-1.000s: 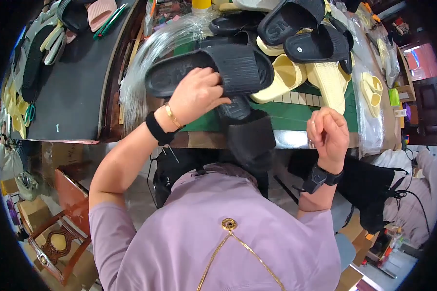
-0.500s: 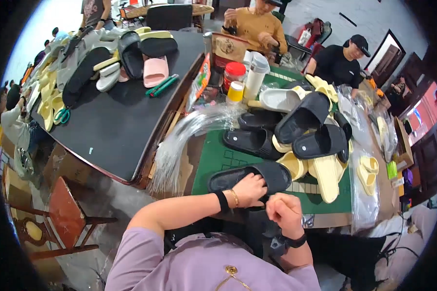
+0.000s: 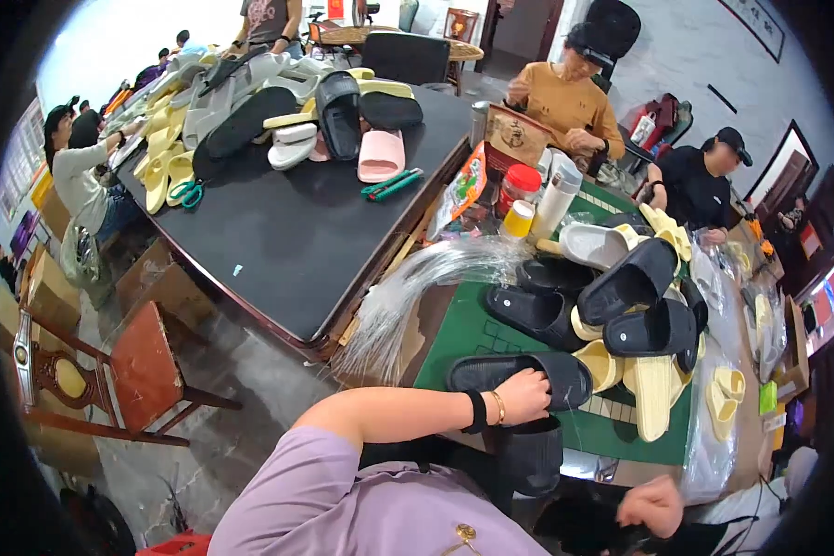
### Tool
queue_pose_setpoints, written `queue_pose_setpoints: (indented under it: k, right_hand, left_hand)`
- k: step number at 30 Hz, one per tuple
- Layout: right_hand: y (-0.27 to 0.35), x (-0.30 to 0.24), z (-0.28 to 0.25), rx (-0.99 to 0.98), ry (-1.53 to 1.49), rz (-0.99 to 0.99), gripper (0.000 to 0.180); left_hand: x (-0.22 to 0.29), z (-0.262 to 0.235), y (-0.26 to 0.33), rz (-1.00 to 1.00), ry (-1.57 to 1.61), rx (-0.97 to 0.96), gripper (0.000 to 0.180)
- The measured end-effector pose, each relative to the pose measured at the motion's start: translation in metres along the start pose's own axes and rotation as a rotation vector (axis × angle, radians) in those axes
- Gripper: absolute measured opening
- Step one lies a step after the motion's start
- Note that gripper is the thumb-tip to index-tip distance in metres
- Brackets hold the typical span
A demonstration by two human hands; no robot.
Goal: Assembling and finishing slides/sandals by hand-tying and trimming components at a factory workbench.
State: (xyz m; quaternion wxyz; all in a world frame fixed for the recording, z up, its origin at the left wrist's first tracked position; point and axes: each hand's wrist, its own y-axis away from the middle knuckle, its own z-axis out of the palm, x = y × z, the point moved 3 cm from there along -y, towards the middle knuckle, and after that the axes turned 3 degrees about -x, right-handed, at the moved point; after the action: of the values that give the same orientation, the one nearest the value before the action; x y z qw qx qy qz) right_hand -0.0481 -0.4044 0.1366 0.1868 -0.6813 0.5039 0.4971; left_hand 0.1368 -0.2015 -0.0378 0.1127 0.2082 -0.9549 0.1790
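Note:
My left hand (image 3: 525,397) grips a black slide sandal (image 3: 491,371) by the strap opening, its fingertips hidden inside. That sandal lies on the green mat (image 3: 449,324) near the table's front edge. Just below my left wrist, another black slide (image 3: 531,461) hangs at the edge. My right hand (image 3: 651,507) is closed and held off to the right, beyond the table's front edge. Whatever it pinches, if anything, is too small to make out. A pile of black slides (image 3: 653,326) and a cream slide (image 3: 653,398) lie just beyond on the mat.
A bundle of clear plastic strands (image 3: 394,301) spreads left of the mat. Behind it stand a red-lidded jar (image 3: 519,185) and a white bottle (image 3: 558,199). More slippers cover the black table (image 3: 278,250). A wooden chair (image 3: 148,357) stands left. Two people work across the table.
My right hand has swung right and down, away from my left hand. The second black slide below my wrist now shows. My left hand stays on its sandal as the view shifts.

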Motion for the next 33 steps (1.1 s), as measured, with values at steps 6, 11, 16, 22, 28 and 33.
queue_pose_setpoints:
  k: [6,11,16,22,28,33]
  right_hand:
    - [0.049,0.278,0.111,-0.469,0.514,0.873,0.035]
    - [0.008,0.177,0.096,0.203,0.401,0.442,0.028]
    - [-0.048,0.129,0.101,0.628,0.083,0.345,0.034]
    - [-0.085,0.085,0.111,0.763,0.303,0.342,0.058]
    - [-0.071,0.103,0.121,0.618,-0.418,0.421,0.061]
    - [-0.076,0.092,0.127,0.601,-0.691,0.336,0.060]
  left_hand:
    - [-0.010,0.010,0.011,-0.046,0.018,0.061,0.029]
    - [0.001,0.007,0.001,-0.008,0.008,0.064,0.029]
    - [-0.001,0.015,0.000,-0.044,-0.016,0.082,0.028]
    - [-0.004,0.012,0.007,-0.075,-0.048,0.103,0.023]
    - [-0.004,0.018,0.009,-0.084,-0.031,0.116,0.015]
    - [-0.004,0.010,0.012,-0.079,-0.035,0.100,0.015]
